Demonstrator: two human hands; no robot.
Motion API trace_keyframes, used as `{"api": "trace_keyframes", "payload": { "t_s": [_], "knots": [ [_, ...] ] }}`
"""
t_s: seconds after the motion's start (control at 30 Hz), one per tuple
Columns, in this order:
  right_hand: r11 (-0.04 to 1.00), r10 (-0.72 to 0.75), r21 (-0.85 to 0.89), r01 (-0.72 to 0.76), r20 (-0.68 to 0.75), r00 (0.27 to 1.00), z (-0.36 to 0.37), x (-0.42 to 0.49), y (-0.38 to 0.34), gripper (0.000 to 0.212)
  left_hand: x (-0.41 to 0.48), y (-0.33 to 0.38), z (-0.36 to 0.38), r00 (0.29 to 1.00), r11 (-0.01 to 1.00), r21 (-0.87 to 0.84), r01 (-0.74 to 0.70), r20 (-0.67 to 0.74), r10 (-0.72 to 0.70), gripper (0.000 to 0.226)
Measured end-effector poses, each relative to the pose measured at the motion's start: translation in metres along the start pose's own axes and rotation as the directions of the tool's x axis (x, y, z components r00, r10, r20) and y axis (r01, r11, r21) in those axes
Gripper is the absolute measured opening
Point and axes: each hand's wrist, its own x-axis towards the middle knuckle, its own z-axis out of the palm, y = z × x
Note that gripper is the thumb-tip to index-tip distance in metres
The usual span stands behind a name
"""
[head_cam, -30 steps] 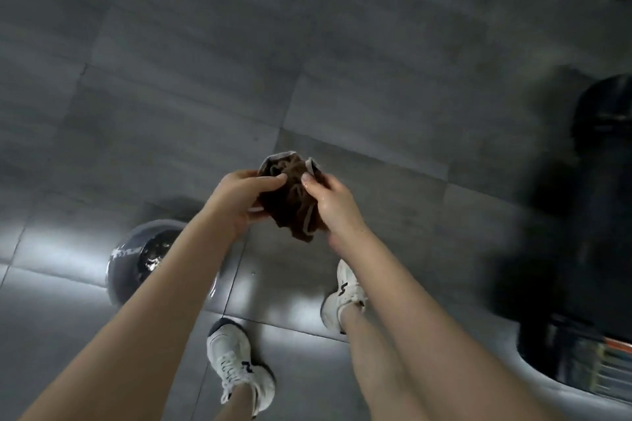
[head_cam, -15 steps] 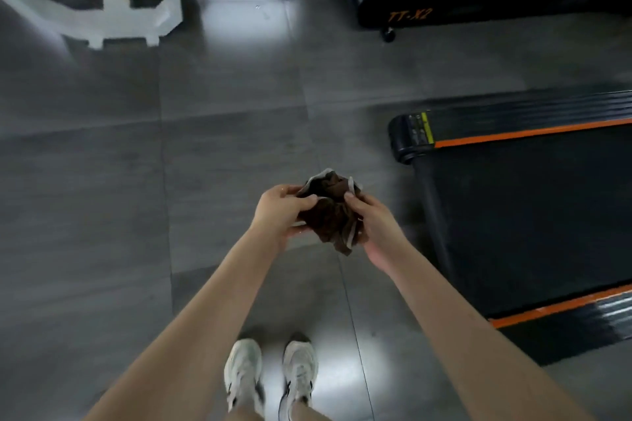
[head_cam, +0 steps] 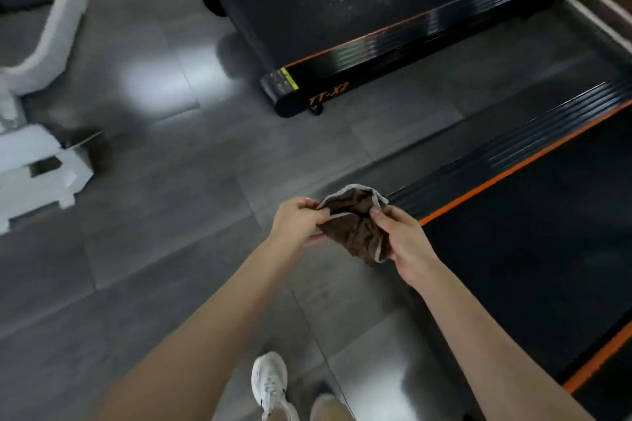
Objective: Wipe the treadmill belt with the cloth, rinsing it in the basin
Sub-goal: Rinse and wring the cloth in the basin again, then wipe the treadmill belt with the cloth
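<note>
Your left hand (head_cam: 297, 222) and right hand (head_cam: 405, 243) each pinch a side of the brown cloth (head_cam: 355, 222), bunched at frame centre, grey-edged mouth facing up-frame, long axis running down toward lower right. Right of it: treadmill belt (head_cam: 533, 249), orange-trimmed, slanting toward upper right. Top of frame: second treadmill (head_cam: 342, 20). Left edge: white foam blocks (head_cam: 37, 167). Below: white shoe (head_cam: 270, 383) on grey tiled floor (head_cam: 171, 215).
</note>
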Motion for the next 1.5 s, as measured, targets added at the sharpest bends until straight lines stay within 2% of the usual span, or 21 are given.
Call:
{"api": "trace_keyframes", "payload": {
  "t_s": [0.17, 0.27, 0.4, 0.67, 0.73, 0.93, 1.07, 1.27, 1.37, 1.5],
  "knots": [
    [0.994, -0.013, 0.109, 0.023, -0.090, 0.996, -0.021, 0.092, -0.073, 0.017, 0.093, 0.085, 0.062, 0.995, 0.995, 0.101, -0.022, 0.099, 0.012, 0.016],
    [0.990, -0.021, 0.139, 0.039, -0.125, 0.992, -0.029, 0.161, -0.107, 0.017, 0.164, 0.126, 0.095, 0.995, 0.989, 0.146, -0.029, 0.097, 0.014, 0.014],
    [0.993, -0.052, 0.099, 0.065, -0.125, 0.991, -0.037, 0.261, -0.154, 0.017, 0.260, 0.178, 0.134, 0.996, 0.995, 0.091, -0.028, 0.083, 0.021, 0.007],
    [0.990, -0.130, 0.035, 0.139, -0.194, 0.972, -0.047, 0.446, -0.235, 0.012, 0.423, 0.266, 0.186, 0.973, 0.998, 0.062, -0.030, 0.228, 0.016, 0.013],
    [0.990, -0.134, 0.021, 0.140, -0.190, 0.973, -0.045, 0.489, -0.256, 0.013, 0.463, 0.288, 0.194, 0.971, 0.999, 0.032, -0.027, 0.240, 0.019, 0.007],
    [0.992, -0.129, -0.038, 0.123, -0.197, 0.972, -0.036, 0.633, -0.330, 0.015, 0.585, 0.367, 0.219, 0.966, 1.000, 0.009, -0.024, 0.258, 0.021, 0.014],
    [0.991, -0.123, -0.068, 0.112, -0.181, 0.976, -0.031, 0.726, -0.380, 0.010, 0.661, 0.418, 0.241, 0.965, 0.999, 0.040, -0.004, 0.262, -0.007, 0.012],
    [0.981, -0.148, -0.145, 0.126, -0.153, 0.977, -0.046, 0.850, -0.439, 0.018, 0.763, 0.472, 0.293, 0.982, 1.000, -0.011, 0.006, 0.187, -0.003, 0.014],
    [0.971, -0.167, -0.185, 0.150, -0.081, 0.983, -0.064, 0.913, -0.470, 0.009, 0.806, 0.492, 0.326, 0.988, 0.998, -0.061, 0.016, 0.152, -0.006, 0.019],
    [0.944, -0.183, -0.274, 0.182, 0.019, 0.983, -0.093, 0.998, -0.504, 0.009, 0.861, 0.511, 0.374, 0.998, 0.997, -0.078, 0.001, 0.067, 0.005, 0.025]
  ]
}}
